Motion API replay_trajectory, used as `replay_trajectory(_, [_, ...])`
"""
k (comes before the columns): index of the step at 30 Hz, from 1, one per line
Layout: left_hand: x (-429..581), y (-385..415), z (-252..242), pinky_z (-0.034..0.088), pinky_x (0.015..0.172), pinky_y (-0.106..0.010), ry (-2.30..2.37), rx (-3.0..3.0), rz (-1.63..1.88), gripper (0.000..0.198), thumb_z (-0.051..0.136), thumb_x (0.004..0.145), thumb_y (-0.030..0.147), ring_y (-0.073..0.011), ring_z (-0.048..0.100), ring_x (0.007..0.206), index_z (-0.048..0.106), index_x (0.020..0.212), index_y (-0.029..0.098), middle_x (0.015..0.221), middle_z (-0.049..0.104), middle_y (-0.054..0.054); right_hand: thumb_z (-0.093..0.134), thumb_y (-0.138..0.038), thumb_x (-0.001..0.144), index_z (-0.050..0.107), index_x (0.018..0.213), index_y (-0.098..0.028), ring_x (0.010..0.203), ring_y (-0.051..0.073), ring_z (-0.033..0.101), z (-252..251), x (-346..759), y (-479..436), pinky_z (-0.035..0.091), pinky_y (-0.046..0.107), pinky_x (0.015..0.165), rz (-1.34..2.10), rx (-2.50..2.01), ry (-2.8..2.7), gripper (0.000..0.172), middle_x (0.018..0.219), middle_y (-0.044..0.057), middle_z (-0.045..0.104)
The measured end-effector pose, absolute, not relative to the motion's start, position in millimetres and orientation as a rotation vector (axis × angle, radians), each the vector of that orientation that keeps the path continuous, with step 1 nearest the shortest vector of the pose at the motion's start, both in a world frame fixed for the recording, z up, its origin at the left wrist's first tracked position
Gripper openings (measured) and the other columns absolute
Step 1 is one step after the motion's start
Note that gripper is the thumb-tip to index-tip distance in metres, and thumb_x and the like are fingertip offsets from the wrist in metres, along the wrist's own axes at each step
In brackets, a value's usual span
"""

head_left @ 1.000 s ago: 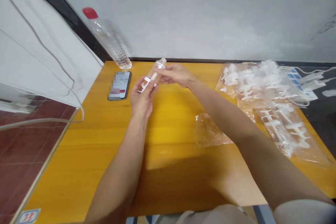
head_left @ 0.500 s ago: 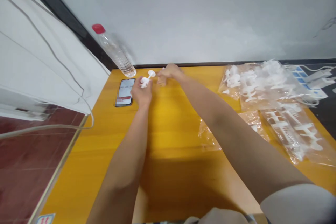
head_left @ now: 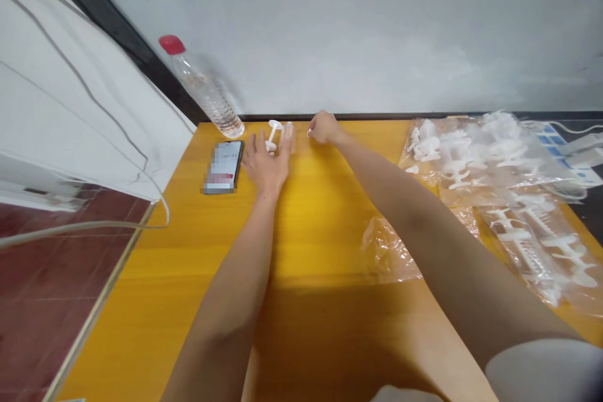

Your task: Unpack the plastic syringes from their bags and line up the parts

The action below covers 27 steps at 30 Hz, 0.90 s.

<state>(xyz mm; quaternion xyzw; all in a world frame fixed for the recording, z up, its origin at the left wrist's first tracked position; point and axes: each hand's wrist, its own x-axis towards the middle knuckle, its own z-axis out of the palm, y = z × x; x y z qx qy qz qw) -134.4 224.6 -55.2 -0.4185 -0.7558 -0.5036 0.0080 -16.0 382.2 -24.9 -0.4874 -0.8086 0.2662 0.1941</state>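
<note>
Spread wide, the left hand's (head_left: 266, 166) fingers have clear gaps between them and grip nothing; the right hand (head_left: 324, 129) is curled, its thumb and forefinger pinching one small white piece (head_left: 309, 133).

From the left, one thick pale cable (head_left: 94, 224) crosses to the edge of the one yellow table (head_left: 320, 220). One clear bottle (head_left: 207, 97) with one red cap (head_left: 171, 44) stands at the far left corner. One phone (head_left: 222, 166) lies in front of it, just beside the left hand.

Next come one white plunger (head_left: 272, 135), just beyond the left hand's fingers, and one clear barrel (head_left: 289, 132) at its right, by the thumb. Whether the thumb touches the barrel, I cannot tell. Right of the barrel, and apart from it, the right hand holds its piece near the back edge.

Farther right are three clear bags: one crumpled bag (head_left: 384, 254) partly under the right forearm's line of sight, one heaped bag (head_left: 471, 151) of white parts too jumbled to count, and one nearer bag (head_left: 541, 245) with more white parts. One blue-and-white item (head_left: 551, 138) shows behind the heap.
</note>
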Motion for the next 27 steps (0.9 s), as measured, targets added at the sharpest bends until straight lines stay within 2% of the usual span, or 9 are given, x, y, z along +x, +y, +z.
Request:
replay_trajectory(2, [-128.8,227.5,-56.3,0.031,0.121,-0.061,-2.38,-1.39,-1.524,0.066,0.088,0.074,0.048,-0.047,0.038,0.15,0.066,0.13,0.021,0.158,0.047,-0.022,0.072,-0.011,0.085,0.08,0.102,-0.01,0.118,0.029,0.069,-25.2,-23.4,385.9,0.051,0.04,0.109,0.731,-1.402,-2.306,0.02,0.109,0.016,0.077])
replay_trajectory(4, [-126.3,231.3,-58.8,0.03,0.12,-0.063,-2.411,-1.448,-1.445,0.064,0.091,0.071,0.045,-0.0494,0.037,0.15,0.068,0.126,0.022,0.159,0.045,-0.022,0.07,-0.011,0.087,0.079,0.112,-0.009,0.122,0.028,0.067,-23.2,-32.5,389.3,0.049,0.038,0.111,0.723,-1.425,-2.351,0.026,0.117,0.016,0.076])
replay_trajectory(8, [-127.7,236.3,-61.4,0.027,0.119,-0.065,-2.464,-1.439,-1.312,0.047,0.084,0.082,0.044,-0.0485,0.041,0.147,0.071,0.12,0.018,0.158,0.046,-0.023,0.071,-0.009,0.085,0.078,0.118,-0.01,0.122,0.026,0.068,-18.8,-45.3,392.7,0.05,0.036,0.11,0.759,-1.394,-2.407,0.033,0.119,0.015,0.076])
replay_trajectory(15, [-127.7,236.3,-52.9,0.032,0.121,-0.061,-2.574,-1.411,-1.173,0.07,0.083,0.084,0.042,-0.043,0.043,0.148,0.058,0.144,0.015,0.161,0.043,-0.025,0.07,-0.011,0.084,0.069,0.135,-0.01,0.124,0.023,0.068,-12.4,-42.5,383.0,0.05,0.035,0.113,0.798,-1.305,-2.459,0.052,0.126,0.012,0.075])
replay_trajectory(18, [-129.4,229.4,-42.3,0.033,0.121,-0.061,-2.511,-1.406,-1.207,0.072,0.085,0.081,0.037,-0.043,0.044,0.148,0.058,0.145,0.017,0.16,0.045,-0.025,0.071,-0.011,0.08,0.063,0.144,-0.01,0.128,0.026,0.066,5.6,-22.8,376.8,0.048,0.038,0.115,0.779,-1.255,-2.476,0.064,0.136,0.015,0.071])
replay_trajectory(20, [-127.6,215.0,-31.1,0.036,0.121,-0.056,-2.361,-1.445,-1.318,0.066,0.084,0.081,0.033,-0.0382,0.047,0.147,0.061,0.141,0.019,0.155,0.052,-0.022,0.072,-0.014,0.08,0.062,0.145,-0.008,0.127,0.028,0.066,27.8,7.9,365.9,0.048,0.04,0.114,0.715,-1.183,-2.497,0.066,0.137,0.017,0.07])
replay_trajectory(22, [-119.5,190.1,-18.2,0.045,0.116,-0.048,-2.209,-1.543,-1.498,0.054,0.08,0.084,0.034,-0.0312,0.056,0.139,0.066,0.134,0.021,0.145,0.062,-0.016,0.07,-0.022,0.083,0.067,0.139,-0.008,0.119,0.03,0.069,55.1,56.4,342.3,0.051,0.043,0.109,0.582,-1.096,-2.518,0.058,0.131,0.016,0.072])
replay_trajectory(24, [-104.2,156.7,-6.6,0.055,0.104,-0.041,-2.185,-1.676,-1.731,0.042,0.075,0.088,0.041,-0.0256,0.068,0.12,0.071,0.124,0.02,0.127,0.072,-0.011,0.067,-0.032,0.087,0.073,0.128,-0.011,0.109,0.03,0.071,80.3,118.8,302.5,0.052,0.045,0.104,0.431,-1.095,-2.491,0.047,0.121,0.013,0.076])
replay_trajectory(27, [-73.3,104.5,2.8,0.061,0.089,-0.038,-2.464,-1.938,-2.01,0.042,0.075,0.087,0.054,-0.021,0.075,0.089,0.078,0.106,0.017,0.098,0.08,-0.007,0.064,-0.043,0.092,0.077,0.122,-0.015,0.096,0.028,0.074,94.9,216.1,220.8,0.056,0.043,0.091,0.265,-1.277,-2.33,0.043,0.111,0.011,0.079])
